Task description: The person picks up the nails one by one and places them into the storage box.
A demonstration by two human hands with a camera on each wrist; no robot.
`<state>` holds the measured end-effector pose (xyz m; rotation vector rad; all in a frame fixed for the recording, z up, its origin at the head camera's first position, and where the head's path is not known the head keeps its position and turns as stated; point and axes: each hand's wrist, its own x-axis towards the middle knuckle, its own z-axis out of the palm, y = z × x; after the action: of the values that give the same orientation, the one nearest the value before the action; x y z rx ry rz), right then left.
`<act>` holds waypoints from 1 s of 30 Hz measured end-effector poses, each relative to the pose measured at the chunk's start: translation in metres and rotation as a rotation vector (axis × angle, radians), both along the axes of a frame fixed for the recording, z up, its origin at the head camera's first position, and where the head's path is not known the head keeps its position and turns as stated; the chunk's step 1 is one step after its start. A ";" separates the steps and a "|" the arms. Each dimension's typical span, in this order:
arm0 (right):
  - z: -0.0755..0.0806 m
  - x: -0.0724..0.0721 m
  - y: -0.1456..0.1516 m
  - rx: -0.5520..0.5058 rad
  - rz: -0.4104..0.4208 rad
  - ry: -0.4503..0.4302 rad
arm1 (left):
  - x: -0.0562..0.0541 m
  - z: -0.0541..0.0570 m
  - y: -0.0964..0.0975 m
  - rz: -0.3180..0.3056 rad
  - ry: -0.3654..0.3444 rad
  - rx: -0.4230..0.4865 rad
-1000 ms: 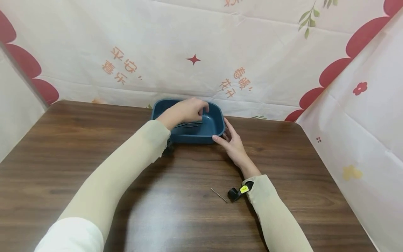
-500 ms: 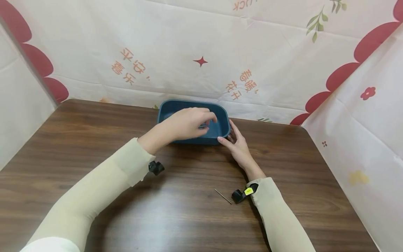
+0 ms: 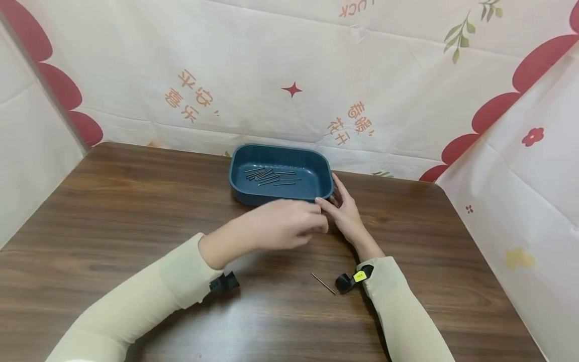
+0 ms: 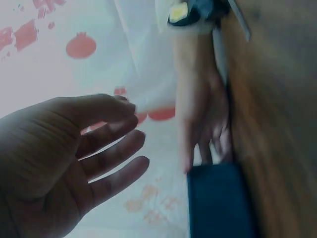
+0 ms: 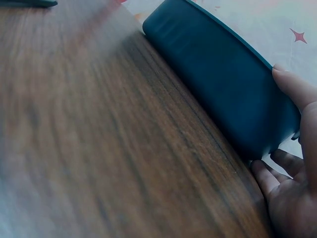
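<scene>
A dark blue plastic box (image 3: 246,197) stands near the back of the table with several thin metal rods (image 3: 267,176) lying in it, mostly on its left side. My right hand (image 3: 346,216) holds the box's right front corner, its thumb at the rim and the fingers round the end, as the right wrist view shows (image 5: 292,198). In front of the box my left hand (image 3: 280,223) hangs over the table. Its fingers are loosely bent, and the left wrist view shows nothing between them. One more thin rod (image 3: 323,283) lies on the table near my right wrist.
The brown wooden table (image 3: 158,201) reaches back to a white printed cloth (image 3: 253,65) hanging behind it. A second cloth panel (image 3: 534,201) borders the right side. Black wrist cameras sit on both sleeves.
My left hand has come out of the box and moved toward me, uncovering the rods inside. My right hand stays at the box's corner. The head view has shifted slightly.
</scene>
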<state>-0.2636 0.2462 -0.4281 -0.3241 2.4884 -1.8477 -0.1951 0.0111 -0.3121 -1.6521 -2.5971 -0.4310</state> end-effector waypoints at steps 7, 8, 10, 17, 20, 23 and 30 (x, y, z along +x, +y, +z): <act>0.000 0.001 -0.002 0.004 -0.018 -0.002 | 0.021 -0.020 0.011 -0.072 -0.029 -0.087; 0.000 0.001 -0.002 0.009 -0.020 0.002 | 0.023 -0.022 0.013 -0.074 -0.034 -0.095; 0.001 0.001 -0.002 0.015 -0.022 0.008 | 0.026 -0.028 0.019 -0.077 -0.027 -0.117; 0.002 0.000 0.001 0.029 -0.022 0.020 | 0.040 -0.047 0.038 -0.143 -0.021 -0.182; 0.002 0.000 0.002 0.032 -0.030 0.024 | 0.044 -0.054 0.042 -0.144 0.013 -0.173; 0.002 0.000 0.001 0.036 -0.026 0.023 | 0.048 -0.060 0.045 -0.139 0.057 -0.160; 0.002 -0.001 0.000 0.036 -0.020 0.017 | 0.052 -0.068 0.047 -0.153 0.114 -0.163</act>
<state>-0.2642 0.2458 -0.4264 -0.3169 2.5419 -1.8127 -0.1430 0.0582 -0.3802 -1.8735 -2.4932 -0.1266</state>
